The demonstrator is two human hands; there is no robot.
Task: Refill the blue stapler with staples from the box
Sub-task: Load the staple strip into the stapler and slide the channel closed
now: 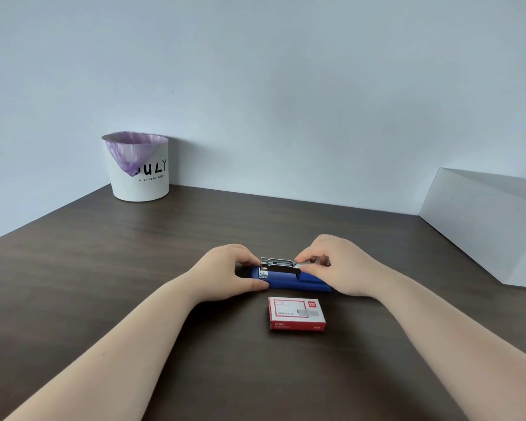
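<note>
Now, stapler (289, 279): blue, on dark surface (134, 268), metal tray up
L hand (225, 270): clamped on its left end
R hand (334, 265): pinching staple strip (305, 262) at tray
Box (296, 312): red, closed, just in front

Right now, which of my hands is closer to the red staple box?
Right, narrowly. Your right hand sits just beyond the staple box, pinching staples at the blue stapler. Your left hand holds the stapler's other end, off to the left.

Head view looks forward and down, close over the table (104, 268).
</note>
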